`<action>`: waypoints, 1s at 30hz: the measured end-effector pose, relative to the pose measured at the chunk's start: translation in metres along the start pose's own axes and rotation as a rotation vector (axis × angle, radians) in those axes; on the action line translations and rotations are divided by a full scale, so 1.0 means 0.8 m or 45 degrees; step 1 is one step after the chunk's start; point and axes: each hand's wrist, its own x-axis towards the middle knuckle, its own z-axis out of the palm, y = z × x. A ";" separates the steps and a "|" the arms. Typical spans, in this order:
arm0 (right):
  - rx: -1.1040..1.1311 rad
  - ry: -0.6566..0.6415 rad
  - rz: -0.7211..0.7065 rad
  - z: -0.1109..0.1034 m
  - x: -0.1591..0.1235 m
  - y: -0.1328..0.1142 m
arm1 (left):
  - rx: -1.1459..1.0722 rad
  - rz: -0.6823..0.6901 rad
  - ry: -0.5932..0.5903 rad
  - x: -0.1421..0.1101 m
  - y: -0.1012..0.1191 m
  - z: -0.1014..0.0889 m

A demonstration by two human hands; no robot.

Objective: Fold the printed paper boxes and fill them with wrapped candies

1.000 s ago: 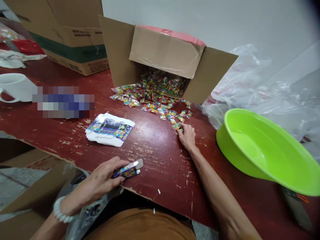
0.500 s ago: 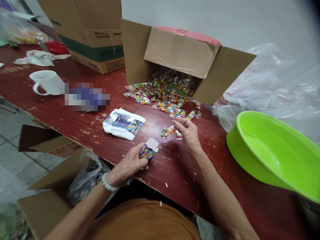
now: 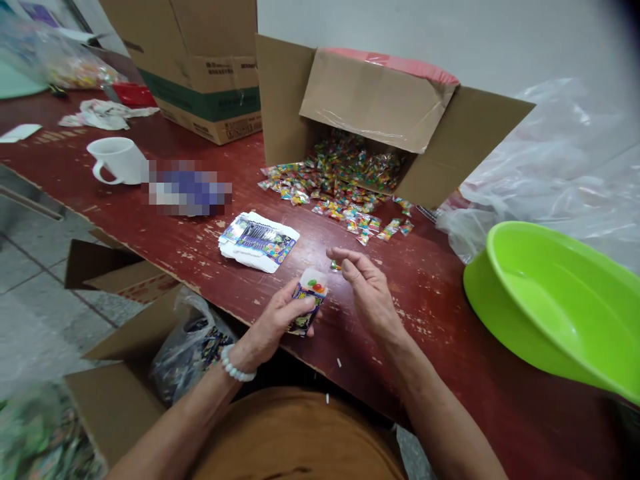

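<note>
My left hand point(image 3: 273, 325) grips a small colourful printed box point(image 3: 306, 307), held upright with its top flap open and a candy packet showing in its mouth. My right hand point(image 3: 366, 290) hovers just right of the box, thumb and fingers pinched loosely, with a small candy packet point(image 3: 335, 266) at its fingertips. A stack of flat printed box blanks point(image 3: 259, 241) lies on the red table point(image 3: 450, 320) to the left. Beyond, a cardboard box point(image 3: 380, 113) lies on its side, spilling several colourful candy packets point(image 3: 345, 193).
A lime green basin point(image 3: 560, 307) sits at the right, crumpled clear plastic point(image 3: 550, 173) behind it. A white mug point(image 3: 117, 160) and another carton point(image 3: 200, 60) stand at the back left. Below the table edge is an open carton with a plastic bag point(image 3: 190, 347).
My right hand came back from the candy pile towards the box. My left hand raised the box from the table edge and turned its open end up; a candy now shows in it.
</note>
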 end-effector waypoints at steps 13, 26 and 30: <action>0.210 -0.158 0.302 0.017 -0.023 0.025 | -0.073 0.039 0.230 0.001 -0.011 0.002; 0.064 -0.263 0.082 0.021 -0.025 0.032 | -0.252 -0.078 0.092 -0.004 -0.016 0.004; -0.284 -0.362 -0.234 0.021 -0.029 0.024 | -0.514 -0.264 0.019 -0.003 -0.008 -0.003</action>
